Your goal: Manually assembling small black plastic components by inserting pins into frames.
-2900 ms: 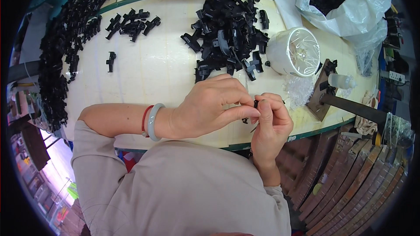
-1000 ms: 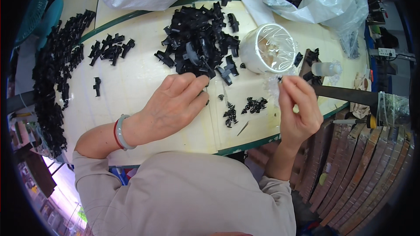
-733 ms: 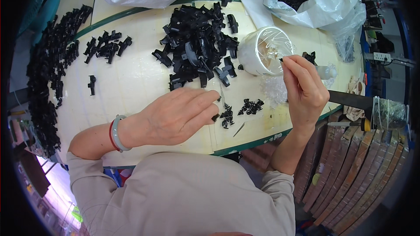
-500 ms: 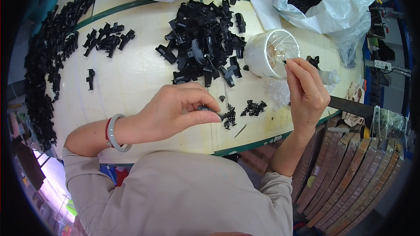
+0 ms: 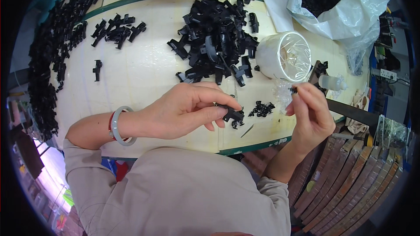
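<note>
Between the thumb and fingers of my left hand [image 5: 192, 109] is a black plastic clip-like part [image 5: 232, 113], held over the front of the table. My right hand [image 5: 311, 111] is raised to the right, its thumb and index finger pinching a small black plastic piece [image 5: 293, 90]. Beneath and beside the left fingertips lie small black pieces, with another little heap of small black pieces [image 5: 261, 109] just right of them. Beyond my hands rises a large pile of black plastic parts [image 5: 214, 39].
A white tub [image 5: 273, 57] lined with clear film stands beyond my right hand. A clear bottle [image 5: 331, 82] lies beside it. Long rows of black parts [image 5: 48, 61] cover the far left. A white bag [image 5: 354, 15] of black pieces sits at the back right. A thin metal pin [image 5: 247, 131] lies near the front edge.
My right hand has come down from the tub's mouth with the small black piece. My left hand has turned, so the black part shows more. The whole view has shifted slightly.
</note>
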### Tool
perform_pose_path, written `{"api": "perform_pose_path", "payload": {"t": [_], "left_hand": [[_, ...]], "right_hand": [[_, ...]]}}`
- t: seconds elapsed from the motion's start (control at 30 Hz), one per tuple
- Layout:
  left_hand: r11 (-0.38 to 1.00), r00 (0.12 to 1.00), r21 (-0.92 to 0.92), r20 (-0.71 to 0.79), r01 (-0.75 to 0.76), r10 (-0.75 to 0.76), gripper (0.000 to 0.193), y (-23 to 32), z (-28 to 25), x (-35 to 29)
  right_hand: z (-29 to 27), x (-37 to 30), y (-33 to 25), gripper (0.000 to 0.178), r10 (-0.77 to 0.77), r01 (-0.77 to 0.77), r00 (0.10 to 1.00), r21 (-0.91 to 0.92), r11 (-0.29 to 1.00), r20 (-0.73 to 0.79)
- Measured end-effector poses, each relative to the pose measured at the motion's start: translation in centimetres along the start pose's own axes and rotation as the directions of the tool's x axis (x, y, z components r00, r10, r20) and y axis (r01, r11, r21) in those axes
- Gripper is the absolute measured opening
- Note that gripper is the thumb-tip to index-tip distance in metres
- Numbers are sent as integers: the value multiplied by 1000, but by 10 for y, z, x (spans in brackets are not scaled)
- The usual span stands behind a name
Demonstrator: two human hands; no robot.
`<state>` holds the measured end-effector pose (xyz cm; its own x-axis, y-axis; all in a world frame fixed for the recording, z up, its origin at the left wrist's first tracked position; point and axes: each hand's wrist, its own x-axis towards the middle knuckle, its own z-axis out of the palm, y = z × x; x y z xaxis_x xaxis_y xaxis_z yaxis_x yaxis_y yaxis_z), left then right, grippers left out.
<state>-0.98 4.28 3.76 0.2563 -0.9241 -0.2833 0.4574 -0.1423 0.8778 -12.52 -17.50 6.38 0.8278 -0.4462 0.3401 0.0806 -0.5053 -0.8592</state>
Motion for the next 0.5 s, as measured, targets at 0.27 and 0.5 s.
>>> {"api": "perform_pose_path", "payload": {"t": [0.27, 0.5], "left_hand": [[994, 996, 72, -46, -77, 80, 28, -2, 2, 1], [977, 998, -205, -33, 54, -62, 26, 1, -4, 0]], "right_hand": [[44, -34, -18, 27, -227, 208, 963, 137, 969, 144], [46, -48, -17, 25, -119, 66, 986, 380, 923, 119]]}}
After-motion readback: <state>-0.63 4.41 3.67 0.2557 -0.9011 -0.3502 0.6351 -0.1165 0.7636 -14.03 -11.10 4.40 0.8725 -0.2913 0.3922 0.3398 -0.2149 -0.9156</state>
